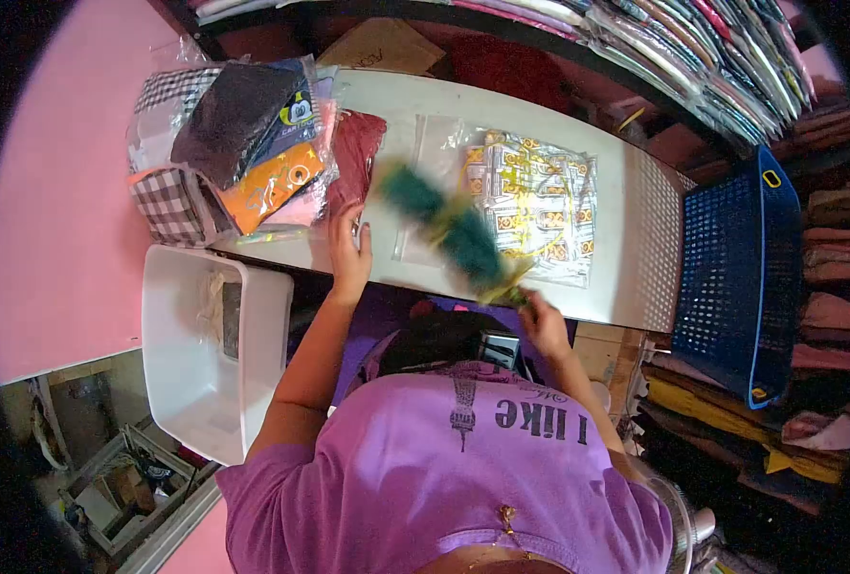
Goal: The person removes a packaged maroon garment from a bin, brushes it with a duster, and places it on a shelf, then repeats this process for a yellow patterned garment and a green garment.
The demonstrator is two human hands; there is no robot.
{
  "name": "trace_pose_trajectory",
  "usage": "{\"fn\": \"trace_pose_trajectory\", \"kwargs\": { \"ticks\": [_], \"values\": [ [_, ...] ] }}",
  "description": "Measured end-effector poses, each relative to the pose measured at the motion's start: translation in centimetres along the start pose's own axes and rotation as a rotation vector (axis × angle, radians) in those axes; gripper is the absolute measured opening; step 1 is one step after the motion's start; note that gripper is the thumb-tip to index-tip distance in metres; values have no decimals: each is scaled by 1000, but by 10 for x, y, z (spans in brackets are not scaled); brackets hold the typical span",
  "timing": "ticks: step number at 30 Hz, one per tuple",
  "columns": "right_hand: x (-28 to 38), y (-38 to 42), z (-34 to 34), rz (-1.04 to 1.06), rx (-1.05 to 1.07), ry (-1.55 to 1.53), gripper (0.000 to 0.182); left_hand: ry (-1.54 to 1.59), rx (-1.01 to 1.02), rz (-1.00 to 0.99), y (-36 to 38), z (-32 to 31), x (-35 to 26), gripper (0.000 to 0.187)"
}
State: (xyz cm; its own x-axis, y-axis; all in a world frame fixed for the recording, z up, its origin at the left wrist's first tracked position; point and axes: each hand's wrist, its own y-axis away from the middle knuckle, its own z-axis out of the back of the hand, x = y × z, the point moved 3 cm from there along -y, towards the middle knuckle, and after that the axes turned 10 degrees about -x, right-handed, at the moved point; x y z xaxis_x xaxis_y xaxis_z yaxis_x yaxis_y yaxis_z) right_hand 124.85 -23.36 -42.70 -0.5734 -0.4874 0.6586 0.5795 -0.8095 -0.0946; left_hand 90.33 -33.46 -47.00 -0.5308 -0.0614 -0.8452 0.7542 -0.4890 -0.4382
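Observation:
My right hand [543,323] is closed around the handle end of a fluffy green and yellow duster [458,239], which is smeared by motion. The duster slants up and left over the white table, its head overlapping the edge of a clear plastic bag [436,143]. Beside it lies a white and yellow patterned garment [540,206] folded in clear plastic. My left hand [350,251] rests at the table's front edge, fingers stretched out, at the lower end of a dark red garment [355,158].
Bagged garments [243,153] are piled on the table's left end. Below them stands a white plastic bin [195,354]. A blue perforated basket [736,273] is at the table's right end. A shelf of packed clothes [693,67] runs along the back.

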Motion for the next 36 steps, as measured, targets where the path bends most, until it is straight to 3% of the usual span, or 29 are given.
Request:
{"fn": "trace_pose_trajectory", "kwargs": {
  "ticks": [1,3,5,6,7,9,11,12,13,15,18,19,21,23,25,27,28,29,31,33,35,36],
  "values": [
    [-6,-2,-1,-112,-108,-49,34,1,3,7,2,-2,-4,33],
    [1,1,-7,-191,-206,-77,34,-120,29,-207,-1,-5,-31,40],
    [-1,11,-24,-69,-18,39,34,-81,111,-257,3,-15,-24,50],
    [6,15,-29,-13,184,58,33,-100,139,-341,6,-22,-27,54],
    [-40,31,-62,-66,187,-342,32,-120,164,-425,9,-27,-28,58],
    [-4,22,-38,-32,78,-221,30,-171,248,-456,18,-39,-12,64],
    [19,1,-7,-184,-28,188,29,-341,581,-564,32,-53,5,63],
    [12,-7,-2,-290,-141,140,29,-466,656,-596,32,-53,2,59],
    [13,-13,2,-244,-253,114,29,-466,655,-598,31,-53,-1,59],
    [29,-20,-1,-185,-282,150,29,-486,588,-621,31,-52,-4,50],
    [34,-10,-24,120,-44,128,30,-499,612,-510,30,-52,2,43],
    [34,-12,-24,120,-49,130,30,-496,612,-515,31,-52,3,43],
    [26,-20,-19,-98,-51,335,29,-371,461,-551,27,-48,-3,39],
    [16,-40,-7,-221,-224,349,25,-352,436,-558,27,-46,-2,37],
    [30,-53,-3,-175,-342,285,28,-342,429,-526,29,-48,1,36],
    [34,-52,-16,-73,-248,188,28,-326,417,-524,28,-48,-1,35],
    [34,-49,-23,-99,-75,301,28,-312,402,-520,27,-47,-2,35],
    [39,-44,-31,111,-77,210,32,-309,403,-527,28,-47,-1,35],
    [28,-41,-28,14,1,430,34,-362,440,-508,27,-48,2,36],
    [21,-54,-6,-182,-116,524,32,-338,411,-507,26,-48,-2,35],
    [20,-64,15,-134,-353,441,27,-316,394,-505,27,-45,-5,35],
    [20,-66,16,-148,-347,413,27,-309,381,-508,27,-44,-6,35]
  ]
}}
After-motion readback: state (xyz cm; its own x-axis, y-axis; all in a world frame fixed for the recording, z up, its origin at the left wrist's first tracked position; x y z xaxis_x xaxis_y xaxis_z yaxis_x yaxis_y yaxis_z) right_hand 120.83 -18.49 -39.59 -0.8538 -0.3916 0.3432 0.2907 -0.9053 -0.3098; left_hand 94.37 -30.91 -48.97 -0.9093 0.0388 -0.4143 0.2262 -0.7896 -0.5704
